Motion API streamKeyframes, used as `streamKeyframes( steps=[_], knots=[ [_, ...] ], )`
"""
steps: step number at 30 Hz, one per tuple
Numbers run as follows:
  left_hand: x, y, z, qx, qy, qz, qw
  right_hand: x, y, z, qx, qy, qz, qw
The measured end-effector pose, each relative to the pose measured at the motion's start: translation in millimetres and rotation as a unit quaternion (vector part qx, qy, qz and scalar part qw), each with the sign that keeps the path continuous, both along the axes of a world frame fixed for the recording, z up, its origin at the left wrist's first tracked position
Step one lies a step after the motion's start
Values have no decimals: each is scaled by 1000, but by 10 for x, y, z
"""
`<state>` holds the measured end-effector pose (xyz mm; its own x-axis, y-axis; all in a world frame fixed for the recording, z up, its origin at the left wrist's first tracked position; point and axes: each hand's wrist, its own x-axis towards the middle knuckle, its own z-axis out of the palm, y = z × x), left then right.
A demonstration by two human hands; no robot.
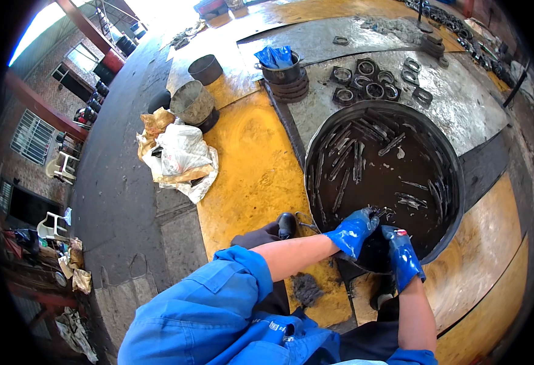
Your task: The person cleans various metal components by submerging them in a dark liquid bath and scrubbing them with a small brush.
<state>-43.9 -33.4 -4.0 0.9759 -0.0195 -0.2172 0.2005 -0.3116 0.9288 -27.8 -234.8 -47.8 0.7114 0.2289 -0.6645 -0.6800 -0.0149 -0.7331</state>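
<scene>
— What do I have in my grips?

— My left hand (353,231) is shut on a small metal piece (381,213) at the near edge of the big black tub (449,152). My right hand (403,255) is curled just beside it; I cannot tell what it holds.

— What could go wrong?

— The dark oily liquid (389,176) past my grips looks slippery. The piece could slide out and splash.

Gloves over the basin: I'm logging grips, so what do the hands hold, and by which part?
The left hand pinches a small dark metal piece by its near end, over the basin. What the right hand holds cannot be told.
</scene>
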Motion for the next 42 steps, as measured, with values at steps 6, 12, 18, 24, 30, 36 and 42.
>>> streamKeyframes(
  steps=[6, 12, 18, 24, 30, 36, 42],
  knots=[
    [87, 136, 93, 66, 79, -30, 994, -105, 114, 92, -304, -324, 207, 872],
    [205, 561, -367, 348, -187, -273, 877, -165, 219, 434, -412, -521, 363, 653],
    [117, 270, 293, -93, 194, -12, 977, -119, 153, 658, -379, -708, 336, 493],
    [253, 455, -433, 77, -42, -145, 985, -47, 91, 581, -435, -461, 343, 693],
    [193, 270, 273, -53, 268, 9, 962, -7, -100, 652, -283, -243, 253, 893],
    [99, 324, 579, -265, 338, 89, 899, 169, 65, 678, -217, -251, 31, 943],
    [159, 462, 127, -700, 351, 381, 491, -37, 314, 505, -118, -298, -27, 947]
  ],
)
